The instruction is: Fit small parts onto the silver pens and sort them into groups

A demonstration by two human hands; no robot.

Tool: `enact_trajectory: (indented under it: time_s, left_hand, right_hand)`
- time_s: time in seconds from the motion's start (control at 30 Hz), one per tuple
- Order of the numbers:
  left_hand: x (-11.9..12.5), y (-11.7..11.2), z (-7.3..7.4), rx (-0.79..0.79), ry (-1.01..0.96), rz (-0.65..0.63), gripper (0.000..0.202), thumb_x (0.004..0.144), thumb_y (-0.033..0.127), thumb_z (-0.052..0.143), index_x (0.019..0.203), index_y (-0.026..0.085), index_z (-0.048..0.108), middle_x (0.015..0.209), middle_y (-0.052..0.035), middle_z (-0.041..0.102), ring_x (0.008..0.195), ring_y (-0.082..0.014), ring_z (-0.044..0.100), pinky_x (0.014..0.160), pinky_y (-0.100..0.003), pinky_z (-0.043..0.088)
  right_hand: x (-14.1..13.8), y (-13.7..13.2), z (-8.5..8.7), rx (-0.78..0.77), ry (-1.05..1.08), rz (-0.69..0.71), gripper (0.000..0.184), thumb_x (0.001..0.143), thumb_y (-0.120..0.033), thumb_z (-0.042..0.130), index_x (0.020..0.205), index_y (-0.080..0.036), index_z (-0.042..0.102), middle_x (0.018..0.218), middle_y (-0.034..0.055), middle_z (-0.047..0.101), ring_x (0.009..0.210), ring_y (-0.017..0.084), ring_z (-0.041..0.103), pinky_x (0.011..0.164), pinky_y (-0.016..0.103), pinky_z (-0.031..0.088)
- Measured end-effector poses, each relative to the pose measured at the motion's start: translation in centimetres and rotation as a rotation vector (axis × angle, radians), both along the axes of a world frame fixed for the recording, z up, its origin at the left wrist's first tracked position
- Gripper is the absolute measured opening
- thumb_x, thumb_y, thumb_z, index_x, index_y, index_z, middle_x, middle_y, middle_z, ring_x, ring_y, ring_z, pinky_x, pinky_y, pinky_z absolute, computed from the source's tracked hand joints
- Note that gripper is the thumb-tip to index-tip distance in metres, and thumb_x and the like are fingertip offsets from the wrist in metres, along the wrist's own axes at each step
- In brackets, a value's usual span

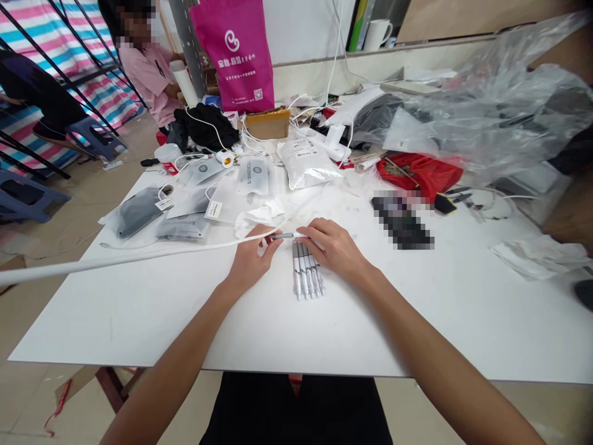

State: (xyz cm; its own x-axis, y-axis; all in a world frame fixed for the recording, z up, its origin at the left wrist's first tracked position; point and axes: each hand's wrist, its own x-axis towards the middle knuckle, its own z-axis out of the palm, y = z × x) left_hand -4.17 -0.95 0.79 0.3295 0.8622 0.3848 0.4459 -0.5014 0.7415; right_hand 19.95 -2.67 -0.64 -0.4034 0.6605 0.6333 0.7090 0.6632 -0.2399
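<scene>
Both hands meet over the middle of a white table (185,315), with a grey and white pen (283,235) held crosswise between them. My left hand (254,254) pinches the grey end of the pen between its fingertips. The white end is in the closed fingers of my right hand (331,244), which hide part of it. Just below the hands, several similar pens (307,272) lie side by side in a row, their clear ends pointing toward me. The right hand covers the top of some of them.
A white cable (139,257) crosses the near left. Packaged pouches (185,226) and a white plastic parcel (308,163) lie behind the hands. To the right are a pixelated dark object (402,219), a red bag (424,173) and crumpled tissue (540,254). A person in pink (148,74) sits at back left.
</scene>
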Motion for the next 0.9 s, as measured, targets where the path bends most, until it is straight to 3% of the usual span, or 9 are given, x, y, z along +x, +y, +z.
enact_trajectory:
  time_s: [0.13,0.2,0.27,0.33,0.43,0.57,0.7,0.8,0.9]
  left_hand:
    - [-0.18,0.08,-0.35,-0.08,0.071,0.042,0.045,0.109,0.047,0.05,0.081,0.021,0.072,0.074,-0.0027,0.067,0.076,-0.0177,0.061,0.071,-0.03,0.046]
    - [-0.19,0.11,-0.45,-0.096,0.072,0.064,0.042,0.108,0.051,0.053,0.086,0.021,0.073,0.077,-0.0027,0.069,0.076,-0.0177,0.062,0.07,-0.03,0.046]
    - [-0.11,0.16,-0.46,-0.029,0.053,0.062,0.03,0.102,0.05,0.064,0.105,0.022,0.074,0.094,-0.0038,0.074,0.082,-0.018,0.064,0.074,-0.03,0.049]
    - [-0.03,0.18,-0.43,0.049,0.046,0.033,0.026,0.1,0.045,0.07,0.113,0.023,0.074,0.103,-0.0047,0.075,0.089,-0.019,0.066,0.08,-0.032,0.05]
    - [-0.02,0.18,-0.44,0.096,0.07,0.022,0.024,0.104,0.042,0.062,0.098,0.023,0.075,0.091,-0.004,0.075,0.089,-0.0204,0.064,0.084,-0.033,0.05]
    - [-0.15,0.2,-0.6,0.021,0.112,0.085,0.038,0.107,0.045,0.056,0.082,0.021,0.072,0.073,-0.0018,0.069,0.076,-0.0187,0.061,0.076,-0.032,0.045]
    - [-0.29,0.31,-0.54,-0.055,0.1,0.131,0.05,0.11,0.048,0.049,0.072,0.02,0.068,0.072,-0.0016,0.068,0.069,-0.016,0.058,0.073,-0.032,0.043]
    - [-0.28,0.33,-0.41,-0.006,0.097,0.094,0.042,0.108,0.048,0.054,0.081,0.02,0.07,0.08,-0.0024,0.07,0.079,-0.018,0.06,0.079,-0.032,0.046]
    - [-0.15,0.22,-0.53,0.009,0.082,0.028,0.027,0.101,0.048,0.068,0.108,0.023,0.076,0.097,-0.0035,0.076,0.086,-0.0191,0.065,0.081,-0.032,0.049]
  right_hand:
    - [0.09,-0.06,0.12,-0.074,-0.013,0.006,0.027,0.111,-0.032,0.05,0.123,-0.02,0.07,0.101,0.0111,0.07,0.089,0.023,0.063,0.079,0.038,0.051]
    - [0.07,-0.06,0.14,-0.1,-0.011,0.007,0.029,0.112,-0.032,0.047,0.123,-0.021,0.07,0.1,0.011,0.069,0.089,0.023,0.063,0.079,0.038,0.051]
    - [0.09,-0.01,0.09,-0.105,0.003,0.002,0.03,0.112,-0.032,0.045,0.124,-0.022,0.07,0.101,0.0111,0.069,0.09,0.024,0.063,0.079,0.038,0.051]
    - [0.11,0.06,0.04,-0.105,0.017,0.0,0.029,0.112,-0.032,0.046,0.123,-0.022,0.07,0.103,0.0115,0.069,0.093,0.024,0.064,0.081,0.038,0.052]
    - [0.02,0.08,0.05,-0.118,0.017,-0.005,0.026,0.112,-0.032,0.046,0.12,-0.021,0.068,0.107,0.0121,0.069,0.093,0.024,0.064,0.081,0.038,0.052]
    - [-0.23,-0.1,0.0,-0.148,-0.024,-0.006,0.021,0.112,-0.028,0.044,0.114,-0.02,0.064,0.108,0.0114,0.072,0.085,0.023,0.062,0.08,0.037,0.05]
    - [-0.07,-0.16,-0.29,-0.176,-0.005,-0.053,0.015,0.111,-0.027,0.045,0.111,-0.022,0.059,0.103,0.0094,0.073,0.079,0.023,0.06,0.075,0.036,0.047]
    - [0.16,-0.06,-0.35,-0.175,0.028,-0.087,0.013,0.11,-0.029,0.048,0.114,-0.023,0.059,0.101,0.0087,0.073,0.08,0.024,0.061,0.074,0.036,0.046]
    - [0.18,0.01,-0.13,-0.145,-0.023,-0.055,0.021,0.111,-0.029,0.045,0.125,-0.022,0.06,0.107,0.0102,0.073,0.088,0.025,0.064,0.079,0.038,0.047]
